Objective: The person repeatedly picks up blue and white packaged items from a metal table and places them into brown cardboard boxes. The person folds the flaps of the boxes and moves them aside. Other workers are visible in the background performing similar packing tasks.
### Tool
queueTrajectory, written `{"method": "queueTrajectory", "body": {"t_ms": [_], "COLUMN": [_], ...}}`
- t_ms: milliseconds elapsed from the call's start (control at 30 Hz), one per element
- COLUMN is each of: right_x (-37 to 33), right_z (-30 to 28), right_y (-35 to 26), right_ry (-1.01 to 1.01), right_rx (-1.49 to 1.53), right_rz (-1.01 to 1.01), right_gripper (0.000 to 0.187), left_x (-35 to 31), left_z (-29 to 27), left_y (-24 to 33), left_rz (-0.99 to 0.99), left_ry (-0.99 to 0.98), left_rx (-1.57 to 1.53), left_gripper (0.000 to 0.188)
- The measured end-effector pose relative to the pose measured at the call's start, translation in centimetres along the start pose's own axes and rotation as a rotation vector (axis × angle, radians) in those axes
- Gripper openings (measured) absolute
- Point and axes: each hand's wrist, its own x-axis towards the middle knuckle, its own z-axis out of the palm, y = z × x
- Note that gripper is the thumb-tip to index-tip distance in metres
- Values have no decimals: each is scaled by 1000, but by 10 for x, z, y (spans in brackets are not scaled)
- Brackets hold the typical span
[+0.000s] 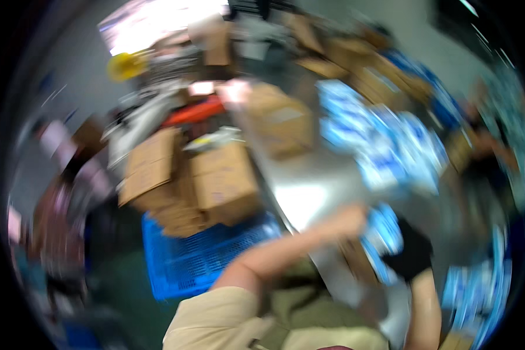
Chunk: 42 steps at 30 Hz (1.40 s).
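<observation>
The whole picture is smeared by motion. My right hand (pixel 411 251), in a black glove, grips blue-and-white packets (pixel 382 233) over the metal table's near part. My bare left hand (pixel 349 221) reaches across to the left edge of the same packets. Its fingers are too blurred to show whether they close on them. A brown cardboard piece (pixel 356 259) shows just below the hands. Beyond them, a heap of similar blue-and-white packets (pixel 385 140) lies on the metal table (pixel 300 201).
Left of the table, cardboard boxes (pixel 224 181) sit over a blue plastic crate (pixel 210 262). Another carton (pixel 280 119) stands on the table, with more cartons (pixel 379 81) behind. A person (pixel 499 146) is at the right. More blue-and-white packets (pixel 475 291) are at the lower right.
</observation>
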Motion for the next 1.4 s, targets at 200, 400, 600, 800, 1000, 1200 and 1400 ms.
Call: {"method": "queueTrajectory", "body": {"t_ms": [200, 400, 600, 800, 1000, 1200, 1400], "right_x": [58, 24, -173, -297, -324, -285, -314], "right_z": [79, 13, -44, -10, -7, -10, -48], "right_y": [25, 59, 121, 117, 195, 147, 126], "right_ry": [-178, 88, 92, 203, 220, 287, 404], "right_rx": [-108, 386, -492, -387, -361, -385, -741], "right_rz": [-245, -347, 1367, 1310, 1174, 1115, 1194], "right_gripper": [59, 61, 122, 74, 99, 57, 14], "left_x": [-66, -50, -14, 47, 64, 25, 39], "left_z": [-10, -2, -141, -191, -129, -73, -19], "left_y": [60, 19, -90, -134, -89, -69, -21], "left_rz": [527, 279, -526, -508, 22, 222, 321], "left_ry": [181, 234, 353, 471, 652, 538, 356], "left_rx": [172, 678, 917, 950, 753, 511, 202], "left_gripper": [25, 10, 25, 38, 56, 47, 45]}}
